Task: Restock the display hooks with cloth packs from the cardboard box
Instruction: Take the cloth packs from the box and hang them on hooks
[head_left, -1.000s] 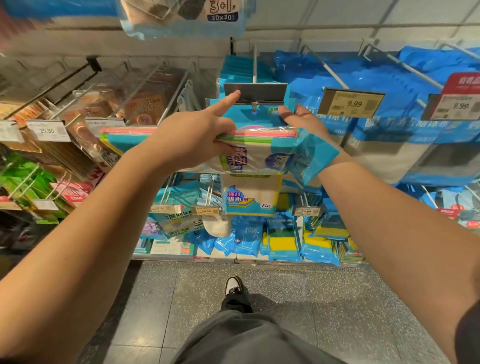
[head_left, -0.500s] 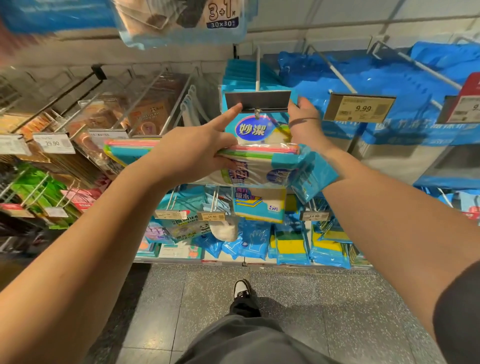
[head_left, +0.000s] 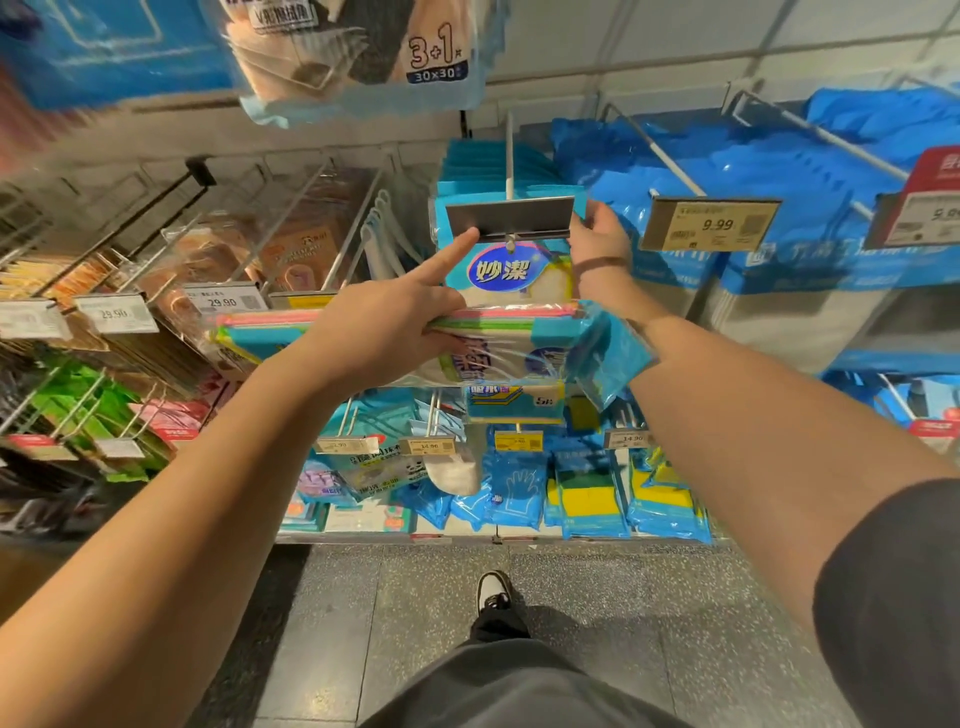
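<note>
While left hand (head_left: 384, 332) grips cloth packs (head_left: 498, 338), more fill hook (head_left: 509, 156).

Store lighting is pretty even and bright-ish, prob overhead, cool white. Glare spots on the plastic of the blue bags (head_left: 727, 171) and the top pack (head_left: 363, 57). Soft shadow on the floor (head_left: 597, 623) beside the shoe (head_left: 491, 592), and the lower left corner goes dim. Heavy fisheye: hooks (head_left: 511, 150) splay outward, both arms look stretched toward the bottom corners. Left edge is smeared w/ motion blur, price tags (head_left: 117, 313) there barely readable. Center is sharp enough, the pack logo (head_left: 506, 270) and the 9.99 tag (head_left: 711, 224) read fine. Top left corner is blurry too.
</note>
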